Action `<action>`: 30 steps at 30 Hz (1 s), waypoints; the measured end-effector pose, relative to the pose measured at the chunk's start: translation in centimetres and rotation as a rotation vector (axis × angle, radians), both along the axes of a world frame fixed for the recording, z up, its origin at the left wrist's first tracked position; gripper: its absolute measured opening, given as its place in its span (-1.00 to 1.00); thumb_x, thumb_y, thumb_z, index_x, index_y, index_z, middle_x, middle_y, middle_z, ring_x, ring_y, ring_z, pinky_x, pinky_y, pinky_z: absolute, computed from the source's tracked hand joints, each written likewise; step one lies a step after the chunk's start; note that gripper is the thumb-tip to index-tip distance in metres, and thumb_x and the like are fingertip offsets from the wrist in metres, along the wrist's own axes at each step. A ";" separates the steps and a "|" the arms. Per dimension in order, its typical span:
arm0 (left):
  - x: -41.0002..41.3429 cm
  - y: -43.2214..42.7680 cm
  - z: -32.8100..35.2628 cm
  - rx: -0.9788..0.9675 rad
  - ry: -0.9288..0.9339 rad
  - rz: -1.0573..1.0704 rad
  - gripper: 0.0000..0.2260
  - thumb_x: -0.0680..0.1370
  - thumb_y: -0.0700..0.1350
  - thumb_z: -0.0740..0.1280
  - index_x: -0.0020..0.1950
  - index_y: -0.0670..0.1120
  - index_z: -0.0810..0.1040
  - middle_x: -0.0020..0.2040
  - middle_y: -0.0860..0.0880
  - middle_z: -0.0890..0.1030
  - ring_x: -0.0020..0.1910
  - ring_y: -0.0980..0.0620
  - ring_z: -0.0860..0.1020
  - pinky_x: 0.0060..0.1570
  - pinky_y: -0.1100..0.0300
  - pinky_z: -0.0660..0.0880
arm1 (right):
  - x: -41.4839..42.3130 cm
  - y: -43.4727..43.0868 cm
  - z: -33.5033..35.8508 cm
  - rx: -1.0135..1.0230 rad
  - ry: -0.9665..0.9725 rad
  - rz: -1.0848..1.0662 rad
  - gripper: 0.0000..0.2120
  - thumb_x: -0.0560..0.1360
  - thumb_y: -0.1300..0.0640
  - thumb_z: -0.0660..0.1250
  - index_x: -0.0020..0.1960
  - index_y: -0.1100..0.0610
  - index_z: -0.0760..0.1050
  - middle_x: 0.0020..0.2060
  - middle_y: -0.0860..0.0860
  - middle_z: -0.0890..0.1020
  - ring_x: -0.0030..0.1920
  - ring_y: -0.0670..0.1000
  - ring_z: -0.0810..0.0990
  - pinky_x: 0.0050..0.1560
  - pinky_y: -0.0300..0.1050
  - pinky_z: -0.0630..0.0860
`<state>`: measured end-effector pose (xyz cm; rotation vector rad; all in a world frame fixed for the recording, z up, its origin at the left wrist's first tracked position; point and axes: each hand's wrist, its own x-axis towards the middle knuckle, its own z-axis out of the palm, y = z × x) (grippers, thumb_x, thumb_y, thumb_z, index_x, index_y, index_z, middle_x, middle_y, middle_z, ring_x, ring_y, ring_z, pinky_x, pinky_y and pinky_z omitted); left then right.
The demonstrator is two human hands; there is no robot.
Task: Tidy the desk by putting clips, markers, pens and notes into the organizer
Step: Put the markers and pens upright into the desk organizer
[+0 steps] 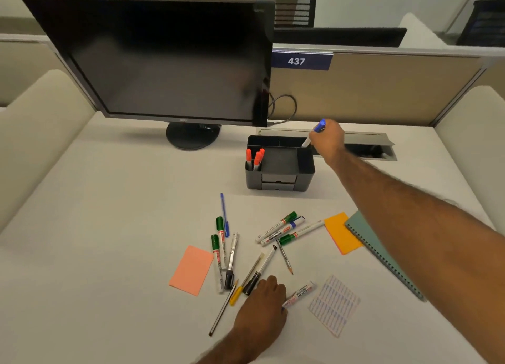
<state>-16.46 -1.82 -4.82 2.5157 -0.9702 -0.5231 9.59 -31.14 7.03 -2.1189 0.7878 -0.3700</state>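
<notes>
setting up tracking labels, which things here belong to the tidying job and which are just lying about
Job: black desk organizer, blue-capped marker in right hand, white marker in left hand, green-capped markers, orange sticky note, pink sticky note.
Lying about: black monitor, teal spiral notebook.

On the white bench [109, 213]: monitor stand [192, 137], black organizer [306, 172], scattered markers [276, 228] and pens [224, 214], pink note [191, 270], orange note [341, 235], spiral notebook [366, 234], label sheet [334, 305].

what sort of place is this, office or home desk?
Most likely an open-plan office cubicle. A fabric partition behind the desk carries a number plate reading 437, a monitor stands on the desk, and a cable hatch is set into its top.
</notes>
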 end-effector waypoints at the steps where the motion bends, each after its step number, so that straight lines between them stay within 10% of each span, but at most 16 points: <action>1: 0.0 0.1 0.0 -0.005 -0.007 0.001 -0.87 0.58 -0.07 0.19 0.11 -0.03 0.43 0.10 0.02 0.40 0.05 0.06 0.36 -0.02 0.19 0.35 | 0.0 0.0 -0.3 0.014 0.009 -0.017 -0.82 0.48 0.22 0.40 0.05 0.19 0.49 -0.09 0.13 0.58 -0.13 0.09 0.58 -0.12 -0.05 0.60; 7: 0.1 0.2 -0.1 -0.016 -0.039 -0.001 -0.84 0.58 -0.09 0.13 0.10 -0.06 0.43 0.10 -0.01 0.41 0.07 0.02 0.36 0.00 0.13 0.34 | -1.3 -0.3 -1.3 0.231 -0.057 -0.060 -0.86 0.47 0.28 0.38 0.02 0.24 0.53 -0.09 0.19 0.64 -0.17 0.12 0.66 -0.09 0.02 0.66; 14: 0.1 0.4 0.4 -0.117 0.044 0.063 -0.91 0.59 -0.02 0.18 0.07 0.06 0.43 -0.05 0.11 0.48 -0.11 0.14 0.40 -0.15 0.25 0.34 | -7.7 0.0 -0.6 0.020 -0.124 -0.008 -0.85 0.53 0.27 0.33 0.09 0.16 0.53 -0.01 0.07 0.62 -0.04 0.03 0.59 0.05 -0.04 0.59; 19: 2.6 0.7 2.6 -0.298 0.241 0.287 -0.91 0.55 0.04 0.37 0.02 0.16 0.50 -0.11 0.16 0.59 -0.17 0.19 0.54 -0.13 0.25 0.52 | -17.1 5.1 -0.5 0.151 0.226 0.565 -0.85 0.50 0.21 0.40 0.01 0.00 0.60 -0.08 -0.09 0.65 -0.10 -0.04 0.64 -0.22 -0.21 0.59; 23: 5.3 0.2 5.5 -0.514 0.275 0.423 -0.87 0.49 -0.05 0.49 -0.06 0.12 0.57 -0.18 0.16 0.63 -0.21 0.18 0.58 -0.25 0.39 0.48 | -21.9 9.1 -1.6 0.022 0.408 0.859 -0.72 0.43 0.05 0.51 0.12 -0.05 0.58 0.01 -0.17 0.62 -0.06 -0.13 0.59 -0.06 -0.22 0.56; 30: 8.3 -1.6 9.1 -0.732 0.327 0.464 -0.83 0.51 -0.08 0.47 0.05 0.08 0.56 -0.22 0.03 0.66 -0.21 0.07 0.63 -0.18 0.27 0.58 | -20.3 10.9 -1.4 -0.097 0.221 0.689 -0.89 0.49 -0.02 0.43 -0.08 -0.07 0.50 -0.21 -0.15 0.56 -0.24 -0.11 0.55 -0.26 -0.23 0.49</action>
